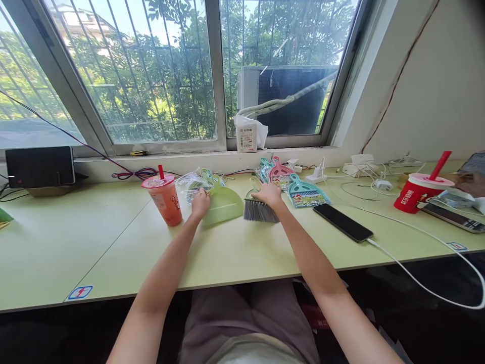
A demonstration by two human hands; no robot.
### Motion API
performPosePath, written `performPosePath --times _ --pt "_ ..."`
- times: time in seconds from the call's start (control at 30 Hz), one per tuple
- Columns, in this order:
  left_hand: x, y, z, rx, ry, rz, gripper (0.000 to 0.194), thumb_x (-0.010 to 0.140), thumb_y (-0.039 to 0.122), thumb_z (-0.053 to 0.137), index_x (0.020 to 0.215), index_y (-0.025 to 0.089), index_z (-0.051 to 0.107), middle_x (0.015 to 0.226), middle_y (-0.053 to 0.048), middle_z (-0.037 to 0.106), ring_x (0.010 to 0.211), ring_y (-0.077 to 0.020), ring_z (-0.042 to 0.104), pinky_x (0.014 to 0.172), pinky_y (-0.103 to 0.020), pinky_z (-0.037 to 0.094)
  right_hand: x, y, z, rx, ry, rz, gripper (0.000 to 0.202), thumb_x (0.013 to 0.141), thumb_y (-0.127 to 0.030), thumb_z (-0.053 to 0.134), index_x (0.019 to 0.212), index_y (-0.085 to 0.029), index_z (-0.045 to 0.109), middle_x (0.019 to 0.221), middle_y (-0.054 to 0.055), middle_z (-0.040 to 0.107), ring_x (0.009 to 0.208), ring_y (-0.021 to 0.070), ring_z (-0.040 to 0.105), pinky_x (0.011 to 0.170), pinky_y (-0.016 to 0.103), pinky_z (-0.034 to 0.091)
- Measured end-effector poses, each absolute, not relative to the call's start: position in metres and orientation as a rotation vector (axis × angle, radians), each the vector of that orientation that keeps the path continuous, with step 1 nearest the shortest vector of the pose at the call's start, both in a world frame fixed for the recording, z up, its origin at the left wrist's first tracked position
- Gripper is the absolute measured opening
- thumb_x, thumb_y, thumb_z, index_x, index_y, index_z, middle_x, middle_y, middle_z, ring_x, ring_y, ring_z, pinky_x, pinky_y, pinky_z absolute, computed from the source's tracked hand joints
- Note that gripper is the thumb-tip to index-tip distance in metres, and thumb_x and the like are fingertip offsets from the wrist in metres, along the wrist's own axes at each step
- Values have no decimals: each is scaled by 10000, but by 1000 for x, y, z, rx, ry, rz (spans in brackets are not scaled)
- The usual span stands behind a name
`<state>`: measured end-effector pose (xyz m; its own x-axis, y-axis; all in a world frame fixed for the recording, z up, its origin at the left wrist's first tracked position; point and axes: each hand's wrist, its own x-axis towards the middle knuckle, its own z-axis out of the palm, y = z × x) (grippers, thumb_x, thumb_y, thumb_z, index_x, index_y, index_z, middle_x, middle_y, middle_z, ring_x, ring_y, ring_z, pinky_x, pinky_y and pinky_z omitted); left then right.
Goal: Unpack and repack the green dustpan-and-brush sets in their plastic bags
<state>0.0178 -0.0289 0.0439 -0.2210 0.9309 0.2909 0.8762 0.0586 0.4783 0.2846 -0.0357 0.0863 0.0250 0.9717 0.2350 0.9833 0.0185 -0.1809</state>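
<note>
**Dustpan (227, 208) and brush (261, 211) in separate hands, the pair unjoined**

The left hand (200, 203) has its fingers clamped on the left side of the green dustpan, whose broad edge lies at or just above the desk (227, 260); contact there cannot be told. The right hand (270, 194) is closed over the upper part of the brush, grey bristles directed toward the wearer; its fingertips are partly hidden. Dustpan and brush are side by side near the middle of the desk, between the drink cup (163, 202) on the left and the phone (343, 222) on the right.

Stage of handling: both pieces are free of wrapping, one in each hand, and this much may be judged done. The brush is not seated in the dustpan, so any joining of the two is judged not yet done; whether any sweeping has been done cannot be determined. Beyond the right hand, a blue set (308, 194) and a pink set (281, 173) appear in clear packaging, apparently touched by neither hand. Clear wrapping (187, 186) lies behind the left hand, its contents hard to make out
</note>
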Motion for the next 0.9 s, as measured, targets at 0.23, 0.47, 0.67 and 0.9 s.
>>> performPosePath --times 0.23,0.47,0.67,0.9 --pt "48 -38 35 1984 1321 1045 475 904 616 476 918 170 637 943 -75 668 927 -239 600 844 -339 473 233 -56 68 -1763 -2174 -126 336 946 -358 527 1045 -144 766 1020 182 743 986 274 704 813 324 494" --pt "65 -41 30 2012 1310 1071 373 847 532 576 967 180 613 927 -62 644 885 -225 594 807 -338 471 264 -34 56 -1384 -2018 -79 313 964 -391 563 1158 -196 714 1184 142 706 1172 280 620 946 364 483" --pt "68 -42 32 2102 1360 1068 247 898 432 460 868 200 540 921 -52 622 902 -224 579 866 -358 455 273 -6 40 -1182 -1908 813 484 802 -538 730 1122 -176 746 1077 80 761 1074 275 681 932 373 532" --pt "71 -40 27 1911 1197 1156 296 848 470 561 961 198 594 979 -52 660 981 -236 606 903 -345 450 266 1 30 -1161 -1560 1100 488 580 -475 894 895 -123 772 886 74 771 840 209 711 798 297 551"
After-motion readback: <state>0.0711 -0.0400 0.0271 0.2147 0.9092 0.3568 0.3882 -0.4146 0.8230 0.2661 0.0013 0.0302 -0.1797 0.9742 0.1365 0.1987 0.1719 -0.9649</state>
